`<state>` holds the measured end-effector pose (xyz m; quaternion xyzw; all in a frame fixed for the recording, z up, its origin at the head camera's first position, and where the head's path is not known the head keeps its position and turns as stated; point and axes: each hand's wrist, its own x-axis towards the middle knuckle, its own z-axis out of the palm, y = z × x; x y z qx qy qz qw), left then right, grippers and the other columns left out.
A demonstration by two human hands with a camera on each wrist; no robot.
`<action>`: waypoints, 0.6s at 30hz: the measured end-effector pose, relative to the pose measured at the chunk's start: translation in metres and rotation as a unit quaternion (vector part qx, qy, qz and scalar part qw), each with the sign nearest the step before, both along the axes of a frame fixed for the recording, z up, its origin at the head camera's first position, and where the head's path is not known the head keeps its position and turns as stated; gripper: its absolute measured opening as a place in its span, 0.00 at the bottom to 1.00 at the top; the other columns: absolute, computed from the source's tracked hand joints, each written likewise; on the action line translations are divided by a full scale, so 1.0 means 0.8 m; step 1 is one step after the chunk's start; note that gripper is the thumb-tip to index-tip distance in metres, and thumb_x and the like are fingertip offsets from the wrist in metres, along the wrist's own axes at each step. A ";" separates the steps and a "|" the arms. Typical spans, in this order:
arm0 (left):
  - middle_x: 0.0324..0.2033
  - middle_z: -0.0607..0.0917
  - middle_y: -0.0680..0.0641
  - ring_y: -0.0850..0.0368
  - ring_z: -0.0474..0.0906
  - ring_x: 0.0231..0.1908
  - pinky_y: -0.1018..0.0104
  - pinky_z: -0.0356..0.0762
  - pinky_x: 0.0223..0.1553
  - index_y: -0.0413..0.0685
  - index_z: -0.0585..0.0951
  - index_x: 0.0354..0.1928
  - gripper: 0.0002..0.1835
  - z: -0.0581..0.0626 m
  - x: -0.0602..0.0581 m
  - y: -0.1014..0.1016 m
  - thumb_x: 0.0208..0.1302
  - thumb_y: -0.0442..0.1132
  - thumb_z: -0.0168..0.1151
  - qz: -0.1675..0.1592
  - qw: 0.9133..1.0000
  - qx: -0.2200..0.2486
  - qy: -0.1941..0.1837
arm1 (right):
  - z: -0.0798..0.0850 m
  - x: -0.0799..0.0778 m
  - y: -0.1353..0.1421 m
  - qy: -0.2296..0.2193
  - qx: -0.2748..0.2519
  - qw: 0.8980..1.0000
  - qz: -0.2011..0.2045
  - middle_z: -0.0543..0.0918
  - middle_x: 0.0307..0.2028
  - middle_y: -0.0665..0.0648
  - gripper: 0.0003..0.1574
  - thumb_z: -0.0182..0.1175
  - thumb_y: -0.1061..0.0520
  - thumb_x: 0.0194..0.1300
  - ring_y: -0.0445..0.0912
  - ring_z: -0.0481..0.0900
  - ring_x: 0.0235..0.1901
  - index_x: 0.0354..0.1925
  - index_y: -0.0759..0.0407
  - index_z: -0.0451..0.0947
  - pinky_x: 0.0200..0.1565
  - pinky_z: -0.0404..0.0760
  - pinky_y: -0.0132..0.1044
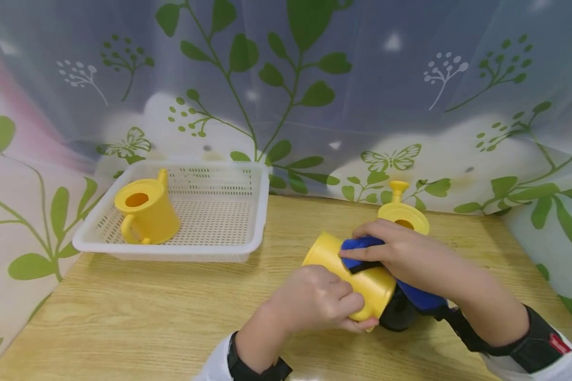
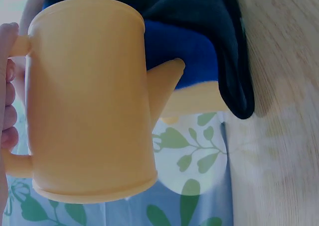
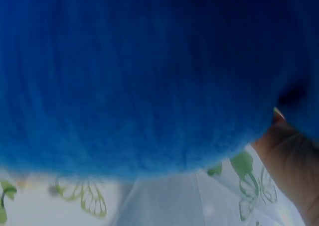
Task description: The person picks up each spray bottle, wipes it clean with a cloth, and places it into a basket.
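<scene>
My left hand (image 1: pixel 314 301) grips the handle of a yellow toy watering can (image 1: pixel 374 286), which is held tilted above the table. In the left wrist view the can's body (image 2: pixel 89 101) and its short spout (image 2: pixel 167 84) show, with curled fingers (image 2: pixel 10 111) round the handle. My right hand (image 1: pixel 417 259) holds a blue and black cloth (image 1: pixel 362 251) against the can's side; the cloth's other end hangs beneath the hand. The blue cloth (image 3: pixel 139 86) fills most of the right wrist view, with the thumb (image 3: pixel 284 151) at its edge.
A white plastic basket (image 1: pixel 257 211) stands at the back left, with another yellow watering can (image 1: pixel 157 211) inside. A further yellow can (image 1: pixel 419 217) stands behind my right hand, partly hidden. A leaf-patterned curtain (image 1: pixel 314 132) borders the wooden table (image 1: pixel 148 312).
</scene>
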<state>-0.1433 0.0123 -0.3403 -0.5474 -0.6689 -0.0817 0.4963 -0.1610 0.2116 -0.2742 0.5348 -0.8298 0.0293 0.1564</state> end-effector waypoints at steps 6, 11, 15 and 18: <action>0.09 0.57 0.62 0.71 0.49 0.11 0.82 0.50 0.15 0.59 0.62 0.13 0.22 0.003 0.004 0.004 0.56 0.60 0.55 -0.019 1.000 0.004 -0.007 | -0.007 -0.023 -0.024 -0.053 -0.036 0.998 0.009 0.75 0.46 0.57 0.28 0.55 0.71 0.57 0.48 0.73 0.45 0.50 0.45 0.77 0.37 0.78 0.38; 0.09 0.57 0.63 0.72 0.48 0.12 0.82 0.47 0.16 0.59 0.62 0.13 0.23 0.005 0.005 0.005 0.54 0.60 0.57 -0.029 0.999 0.013 -0.006 | -0.008 -0.040 -0.028 -0.114 -0.057 0.992 0.018 0.76 0.47 0.55 0.27 0.53 0.71 0.59 0.48 0.73 0.47 0.52 0.46 0.77 0.42 0.77 0.41; 0.09 0.57 0.63 0.72 0.49 0.12 0.83 0.50 0.16 0.59 0.62 0.13 0.22 0.006 0.004 0.004 0.54 0.60 0.57 -0.031 0.999 0.021 -0.001 | -0.009 -0.044 -0.018 -0.150 -0.063 0.986 0.043 0.76 0.48 0.54 0.29 0.52 0.72 0.59 0.48 0.72 0.48 0.53 0.46 0.75 0.44 0.76 0.44; 0.10 0.58 0.63 0.72 0.49 0.12 0.83 0.51 0.16 0.59 0.62 0.13 0.22 0.005 0.001 0.003 0.53 0.60 0.58 -0.031 0.999 0.029 0.006 | -0.009 -0.041 -0.007 -0.158 -0.073 0.983 0.062 0.75 0.48 0.55 0.31 0.52 0.74 0.57 0.47 0.72 0.48 0.53 0.47 0.75 0.43 0.77 0.42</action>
